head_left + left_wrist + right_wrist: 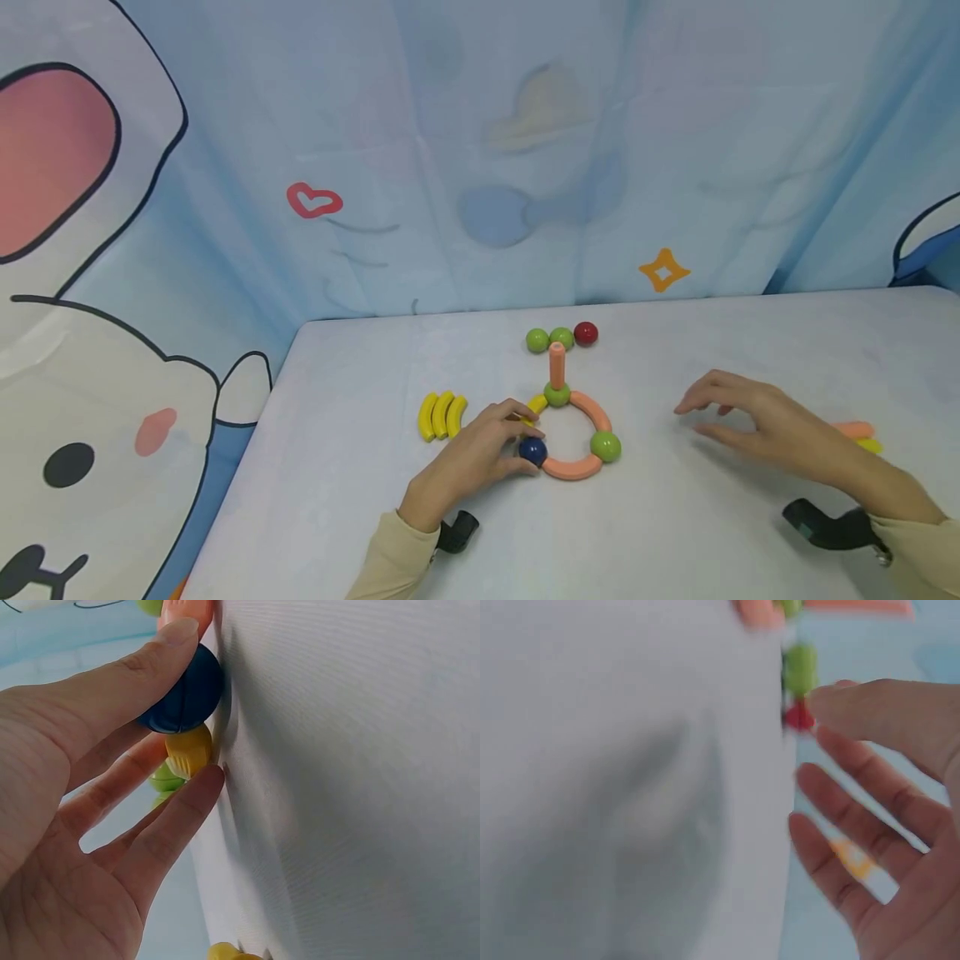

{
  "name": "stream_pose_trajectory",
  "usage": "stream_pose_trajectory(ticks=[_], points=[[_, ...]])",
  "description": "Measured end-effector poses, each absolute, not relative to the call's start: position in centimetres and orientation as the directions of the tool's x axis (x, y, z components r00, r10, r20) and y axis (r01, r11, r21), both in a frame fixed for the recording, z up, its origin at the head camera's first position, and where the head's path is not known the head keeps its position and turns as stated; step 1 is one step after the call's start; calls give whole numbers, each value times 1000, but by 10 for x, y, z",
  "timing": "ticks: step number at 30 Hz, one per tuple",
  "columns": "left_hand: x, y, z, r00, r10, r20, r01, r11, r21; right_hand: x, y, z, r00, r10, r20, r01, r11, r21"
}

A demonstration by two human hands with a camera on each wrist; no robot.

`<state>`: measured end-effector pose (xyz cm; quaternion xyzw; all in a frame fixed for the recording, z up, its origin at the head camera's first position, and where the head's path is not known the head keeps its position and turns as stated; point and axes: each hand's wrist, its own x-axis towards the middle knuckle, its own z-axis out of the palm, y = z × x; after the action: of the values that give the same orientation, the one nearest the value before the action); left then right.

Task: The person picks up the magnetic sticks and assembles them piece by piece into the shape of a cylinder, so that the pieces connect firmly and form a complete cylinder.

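A ring lies on the white surface, made of a blue ball [533, 451] [196, 690], two green balls [557, 394] [605, 446], curved orange pieces [591, 408] [572, 468] and a yellow piece [537, 404] [189, 750]. From the ring's far green ball an orange stick [557, 367] points away. My left hand [480, 450] [97, 772] grips the ring's left side, thumb against the blue ball, a fingertip beside the yellow piece. Off to the right, my right hand [780, 433] [900, 802] hovers with loosely bent fingers, holding nothing.
Behind the ring stand two more green balls [537, 340] [561, 337] and a red ball [586, 333] [800, 716]. Several yellow curved pieces [440, 415] lie left of it. An orange piece [855, 429] and a yellow one [870, 445] are partly hidden by my right forearm.
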<state>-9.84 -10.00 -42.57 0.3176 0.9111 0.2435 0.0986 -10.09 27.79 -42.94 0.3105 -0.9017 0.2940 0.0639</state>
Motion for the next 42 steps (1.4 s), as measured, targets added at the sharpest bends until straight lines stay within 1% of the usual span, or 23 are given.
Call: stream_pose_trajectory(ticks=[1, 3, 6, 8, 10, 15, 24, 26, 29, 31, 33, 36, 38, 42], points=[[-98, -100, -426, -778, 628, -23, 533, 678, 506, -100, 290, -430, -816, -504, 285, -577, 674, -461], [-98, -99, -426, -776, 630, -20, 534, 674, 510, -99, 313, -429, -864, -457, 210, -502, 747, -437], [-98, -99, -427, -774, 633, -14, 537, 667, 517, -96, 343, -425, -925, -376, 52, -364, 840, -402], [-98, -100, -427, -773, 634, -11, 537, 664, 521, -95, 360, -424, -940, -339, -32, -303, 875, -378], [-98, -100, -427, -774, 633, -10, 535, 663, 523, -94, 374, -426, -942, -330, -57, -291, 892, -346], [-97, -101, -427, -780, 625, -17, 524, 668, 529, -99, 390, -435, -941, -333, -64, -300, 905, -303], [-97, -102, -430, -775, 631, -13, 530, 662, 530, -104, 389, -446, -941, -337, 24, -328, 895, -301], [-97, -102, -430, -775, 632, -8, 533, 660, 530, -106, 386, -446, -944, -329, 23, -320, 896, -307], [-98, -103, -429, -774, 633, 2, 541, 660, 521, -110, 380, -443, -946, -324, -16, -302, 900, -315], [-98, -103, -428, -772, 636, 8, 550, 661, 511, -113, 375, -441, -942, -330, -55, -296, 899, -322], [-97, -104, -428, -768, 641, 17, 563, 661, 495, -116, 366, -439, -932, -356, -67, -317, 892, -323], [-97, -104, -428, -768, 640, 29, 567, 659, 494, -117, 347, -437, -909, -416, -16, -386, 858, -339], [-98, -104, -429, -776, 629, 40, 557, 654, 513, -117, 330, -432, -891, -454, 30, -432, 824, -367], [-103, -100, -431, -819, 571, 53, 480, 632, 608, -115, 291, -417, -849, -513, 126, -509, 730, -457]])
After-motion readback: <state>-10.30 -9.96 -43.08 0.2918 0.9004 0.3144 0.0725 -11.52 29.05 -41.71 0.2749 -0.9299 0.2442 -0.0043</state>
